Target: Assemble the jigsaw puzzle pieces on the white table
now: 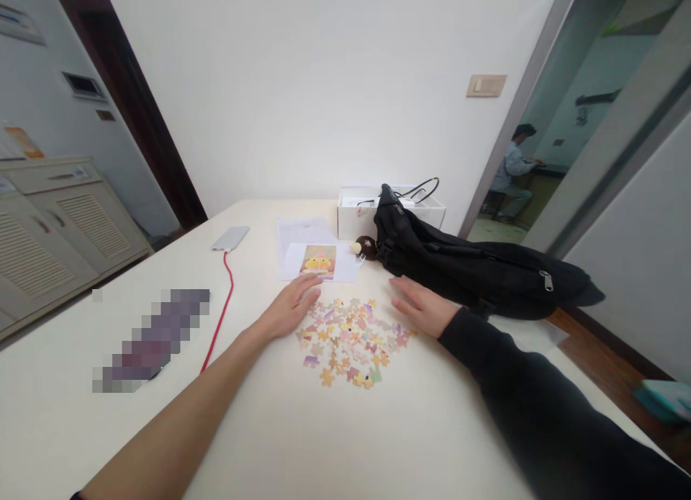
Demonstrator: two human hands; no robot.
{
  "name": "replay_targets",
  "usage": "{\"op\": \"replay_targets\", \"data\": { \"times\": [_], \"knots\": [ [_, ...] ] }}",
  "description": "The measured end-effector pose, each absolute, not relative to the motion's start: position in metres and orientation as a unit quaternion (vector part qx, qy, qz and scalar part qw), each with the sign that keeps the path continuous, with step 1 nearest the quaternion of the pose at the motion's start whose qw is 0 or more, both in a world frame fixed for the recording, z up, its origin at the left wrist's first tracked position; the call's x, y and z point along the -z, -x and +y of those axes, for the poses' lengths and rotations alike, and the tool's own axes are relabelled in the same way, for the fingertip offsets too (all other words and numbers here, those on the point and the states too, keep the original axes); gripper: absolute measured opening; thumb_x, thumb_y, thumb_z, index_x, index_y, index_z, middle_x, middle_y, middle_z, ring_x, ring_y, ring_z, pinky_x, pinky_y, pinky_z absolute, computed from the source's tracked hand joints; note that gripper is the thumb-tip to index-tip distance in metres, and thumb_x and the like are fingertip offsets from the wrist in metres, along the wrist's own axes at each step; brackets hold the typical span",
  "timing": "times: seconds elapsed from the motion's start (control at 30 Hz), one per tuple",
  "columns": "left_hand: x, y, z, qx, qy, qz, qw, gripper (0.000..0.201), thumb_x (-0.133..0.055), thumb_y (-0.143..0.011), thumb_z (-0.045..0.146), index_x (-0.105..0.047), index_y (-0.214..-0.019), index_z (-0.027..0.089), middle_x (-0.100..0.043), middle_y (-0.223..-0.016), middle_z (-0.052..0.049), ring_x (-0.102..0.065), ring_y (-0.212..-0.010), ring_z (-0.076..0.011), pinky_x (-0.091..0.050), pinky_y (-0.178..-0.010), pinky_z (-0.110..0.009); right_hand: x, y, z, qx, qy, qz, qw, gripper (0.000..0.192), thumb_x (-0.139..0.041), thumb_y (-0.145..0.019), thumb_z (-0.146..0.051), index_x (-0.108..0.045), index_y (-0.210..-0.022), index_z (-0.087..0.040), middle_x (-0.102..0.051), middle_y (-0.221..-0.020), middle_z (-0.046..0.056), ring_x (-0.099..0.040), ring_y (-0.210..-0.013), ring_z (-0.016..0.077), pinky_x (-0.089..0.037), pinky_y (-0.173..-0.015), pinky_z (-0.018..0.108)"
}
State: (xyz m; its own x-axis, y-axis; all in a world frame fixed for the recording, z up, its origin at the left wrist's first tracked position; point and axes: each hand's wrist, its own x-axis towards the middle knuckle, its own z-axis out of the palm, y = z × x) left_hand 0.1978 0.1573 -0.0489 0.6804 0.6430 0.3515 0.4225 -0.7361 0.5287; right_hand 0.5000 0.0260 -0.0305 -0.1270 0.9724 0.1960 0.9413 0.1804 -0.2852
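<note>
Left hand: the left hand (pixel 291 306) lies flat on the table (pixel 378 442), palm down, fingers stretched out and holding nothing; its fingertips touch the left edge of the puzzle pieces (pixel 350 339).
Right hand: the right hand (pixel 424 307) also rests open and flat, fingers together, nothing in its grip, at the upper right edge of the pile; the arm wears a dark sleeve (pixel 540 399).
Puzzle pieces: a loose, scattered heap of small pastel jigsaw pieces, lying between the two hands near the middle of the table.
Picture card: a card (pixel 318 260) with a yellow figure lies just beyond the pile, on white sheets of paper (pixel 302 234).
Bag: a black bag (pixel 475 266) sprawls to the right, just behind the right hand.
Box: a white box (pixel 391 211) stands at the far edge, with a black cable over it; a small brown round toy (pixel 366 247) sits in front of it.
Phone: a silver phone (pixel 230 238) lies far left, with a red cable (pixel 222 313) running toward the near side.
Background: another person (pixel 512 170) sits in the room beyond the doorway.
</note>
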Motion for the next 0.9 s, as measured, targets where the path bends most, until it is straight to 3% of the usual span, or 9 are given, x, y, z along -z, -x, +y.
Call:
{"op": "replay_targets", "data": {
  "times": [0.13, 0.33, 0.57, 0.77, 0.9],
  "knots": [
    [0.051, -0.199, 0.151, -0.153, -0.919, 0.286, 0.224, 0.065, -0.022, -0.098, 0.061, -0.041, -0.144, 0.019, -0.032, -0.153, -0.004, -0.024, -0.143, -0.0220, -0.018, -0.121, -0.042, 0.039, -0.493, 0.017, -0.039, 0.696, -0.709, 0.108, 0.068, -0.034, -0.095, -0.052, -0.039, -0.146, -0.008, -0.035, -0.153, 0.020, -0.022, -0.144, 0.0379, -0.026, -0.114, 0.058],
    [0.041, -0.208, 0.133, -0.056, -0.947, 0.248, 0.195, 0.066, -0.018, -0.099, 0.061, -0.025, -0.152, 0.023, -0.017, -0.157, -0.003, -0.008, -0.147, -0.0200, -0.007, -0.122, -0.041, 0.037, -0.426, 0.018, -0.047, 0.669, -0.739, 0.071, 0.072, -0.030, -0.096, -0.055, -0.033, -0.148, -0.005, -0.026, -0.156, 0.023, -0.012, -0.147, 0.0373, -0.016, -0.117, 0.055],
    [0.032, -0.208, 0.122, -0.052, -0.951, 0.222, 0.208, 0.070, -0.031, -0.096, 0.063, -0.027, -0.151, 0.019, -0.014, -0.157, -0.008, -0.012, -0.146, -0.0231, -0.014, -0.121, -0.041, 0.030, -0.405, 0.020, -0.100, 0.605, -0.784, 0.099, 0.076, -0.035, -0.094, -0.058, -0.030, -0.150, -0.007, -0.021, -0.157, 0.023, -0.012, -0.147, 0.0371, -0.019, -0.117, 0.056],
    [0.025, -0.207, 0.115, -0.028, -0.955, 0.218, 0.199, 0.079, -0.050, -0.089, 0.063, -0.031, -0.149, 0.015, -0.021, -0.154, -0.014, -0.019, -0.144, -0.0284, -0.021, -0.119, -0.044, 0.034, -0.412, 0.017, -0.106, 0.567, -0.811, 0.094, 0.075, -0.036, -0.094, -0.058, -0.030, -0.151, -0.009, -0.025, -0.157, 0.019, -0.016, -0.147, 0.0341, -0.016, -0.118, 0.054],
    [0.011, -0.204, 0.108, 0.007, -0.953, 0.215, 0.213, 0.077, -0.061, -0.082, 0.057, -0.039, -0.146, 0.020, -0.025, -0.153, -0.014, -0.028, -0.141, -0.0312, -0.028, -0.116, -0.047, 0.038, -0.408, 0.003, -0.107, 0.542, -0.828, 0.096, 0.079, -0.038, -0.093, -0.061, -0.030, -0.151, -0.008, -0.024, -0.157, 0.020, -0.018, -0.146, 0.0348, -0.016, -0.118, 0.054]
  ]
}}
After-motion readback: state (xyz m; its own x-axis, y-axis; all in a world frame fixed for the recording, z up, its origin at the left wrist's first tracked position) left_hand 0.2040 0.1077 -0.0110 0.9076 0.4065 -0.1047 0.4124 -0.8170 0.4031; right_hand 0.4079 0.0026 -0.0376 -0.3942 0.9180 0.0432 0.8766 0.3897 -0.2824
